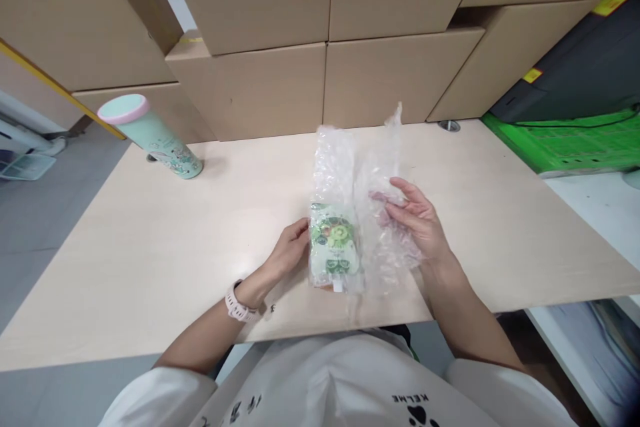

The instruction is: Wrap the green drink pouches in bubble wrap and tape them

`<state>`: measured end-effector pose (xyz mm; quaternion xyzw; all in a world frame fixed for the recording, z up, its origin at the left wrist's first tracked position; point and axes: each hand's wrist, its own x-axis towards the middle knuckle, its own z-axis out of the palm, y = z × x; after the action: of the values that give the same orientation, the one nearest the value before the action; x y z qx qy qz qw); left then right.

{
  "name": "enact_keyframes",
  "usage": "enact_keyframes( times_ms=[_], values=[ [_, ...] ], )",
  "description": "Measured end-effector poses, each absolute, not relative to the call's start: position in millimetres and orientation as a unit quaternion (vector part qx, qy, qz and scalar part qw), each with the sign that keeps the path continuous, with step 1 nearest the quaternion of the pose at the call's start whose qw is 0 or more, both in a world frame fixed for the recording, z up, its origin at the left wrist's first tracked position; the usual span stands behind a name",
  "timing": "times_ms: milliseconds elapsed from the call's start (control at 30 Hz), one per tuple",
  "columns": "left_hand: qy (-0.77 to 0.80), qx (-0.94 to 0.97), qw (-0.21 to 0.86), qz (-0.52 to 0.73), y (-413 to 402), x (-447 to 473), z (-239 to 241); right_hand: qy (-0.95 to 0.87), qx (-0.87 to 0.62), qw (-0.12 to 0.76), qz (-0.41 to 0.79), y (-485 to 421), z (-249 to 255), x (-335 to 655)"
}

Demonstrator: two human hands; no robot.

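A small bottle with a green and white printed label (334, 245) lies on the table, partly covered by a sheet of clear bubble wrap (350, 167) that rises behind it. My left hand (290, 253) is closed on the bottle's left side through the wrap. My right hand (417, 220) has its fingers stretched under and around the right flap of the bubble wrap, holding it up beside the bottle. A pink watch is on my left wrist.
A mint-green tube with a pink-rimmed lid (150, 137) stands at the back left of the beige table (150, 247). Cardboard boxes (275, 87) are stacked along the far edge. A green mat (575, 143) and a dark case lie at the right.
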<state>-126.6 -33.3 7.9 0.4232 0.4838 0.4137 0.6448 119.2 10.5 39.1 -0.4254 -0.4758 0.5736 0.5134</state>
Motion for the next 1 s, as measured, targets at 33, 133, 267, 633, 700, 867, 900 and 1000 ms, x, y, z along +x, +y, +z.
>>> enact_keyframes(
  times_ms=[33,133,267,633,700,867,900,1000],
  values=[
    [0.505,0.394,0.629,0.440,-32.2,-127.7,6.7,-0.469,-0.430,0.540,0.551,12.8,39.9,126.0],
    [0.578,0.378,0.527,0.495,-29.7,-132.9,4.9,-0.469,-0.466,0.614,0.431,22.8,38.9,150.2],
    [0.596,0.470,0.419,0.498,-31.8,-135.1,10.5,-0.549,-0.585,0.591,0.083,33.0,36.4,176.0],
    [0.545,0.550,0.494,0.396,-48.4,-116.6,19.0,-0.802,-0.525,0.252,0.132,17.9,18.7,119.7],
    [0.529,0.547,0.515,0.394,-46.8,-118.2,15.5,-0.798,-0.481,0.277,0.236,15.6,26.2,120.8],
    [0.552,0.450,0.477,0.515,-31.5,-132.7,4.1,-0.741,-0.296,0.308,0.519,6.2,52.3,124.7],
    [0.564,0.434,0.433,0.553,-27.7,-137.1,3.3,-0.731,-0.297,0.307,0.532,4.6,53.3,123.0],
    [0.578,0.407,0.325,0.628,-18.7,-149.8,5.2,-0.736,-0.329,0.297,0.511,2.8,44.4,114.7]
  ],
)
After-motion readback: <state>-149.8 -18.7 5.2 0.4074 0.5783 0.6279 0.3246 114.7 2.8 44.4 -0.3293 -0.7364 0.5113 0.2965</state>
